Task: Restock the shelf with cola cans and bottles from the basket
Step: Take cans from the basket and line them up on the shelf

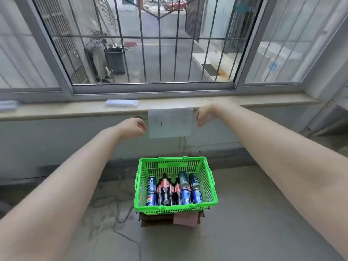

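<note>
A green plastic basket [211, 187] sits on a low dark stool below the window. Inside lie several blue cola cans [151, 199] along both sides and dark cola bottles with red labels [165, 191] in the middle. My left hand [132, 128] is stretched out above and beyond the basket, fingers loosely curled, holding nothing. My right hand [204, 114] hangs at the right edge of a paper sign [170, 123] taped under the windowsill, fingers apart and empty. Both hands are well above the basket.
A stone windowsill [75, 110] runs across under a barred window, with a flat white packet [122, 103] on it. A grey metal shelf frame [327, 113] shows at the right edge. Cables [120, 210] trail on the concrete floor left of the stool. A pink cloth [185, 219] hangs from the stool.
</note>
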